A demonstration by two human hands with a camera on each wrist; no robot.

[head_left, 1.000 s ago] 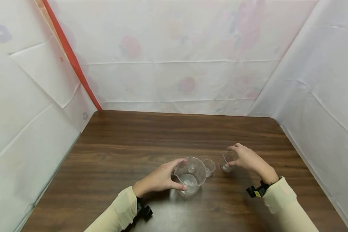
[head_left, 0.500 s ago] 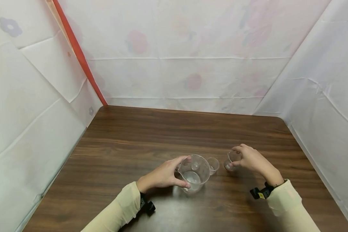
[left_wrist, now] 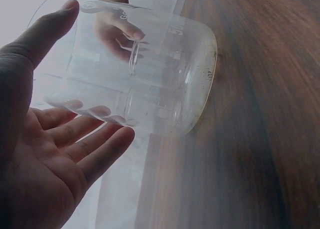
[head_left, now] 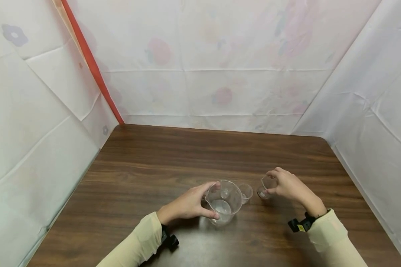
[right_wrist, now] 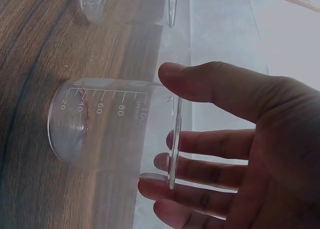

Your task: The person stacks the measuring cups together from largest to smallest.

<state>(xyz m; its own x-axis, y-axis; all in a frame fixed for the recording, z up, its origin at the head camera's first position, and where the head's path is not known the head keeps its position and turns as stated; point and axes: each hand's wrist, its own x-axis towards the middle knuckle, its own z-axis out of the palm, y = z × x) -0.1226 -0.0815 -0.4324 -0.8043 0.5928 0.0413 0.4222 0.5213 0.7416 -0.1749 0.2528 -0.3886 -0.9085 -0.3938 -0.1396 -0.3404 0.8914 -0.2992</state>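
My left hand [head_left: 187, 203] holds a large clear glass beaker [head_left: 224, 209] from its left, thumb on the near side and fingers on the far side. White print shows on the glass in the left wrist view, where the beaker's base is at the wooden surface. Farther right, my right hand [head_left: 289, 188] holds a small beaker [right_wrist: 107, 124] near its rim between thumb and fingers. Its white scale runs from 20 to 100. Between the two stands another small beaker [head_left: 246, 193], close beside the large one and untouched by either hand. All three are upright.
The beakers are on a dark wood-grain table [head_left: 173, 155]. White patterned sheets [head_left: 200, 92] hang behind it and along both sides, with a red strip [head_left: 90, 63] at the back left corner. A black camera [head_left: 300, 224] is strapped to the right wrist.
The head view has shifted slightly, so the whole scene sits a little farther right than a second ago. Both hands and all three beakers keep their places on the table.
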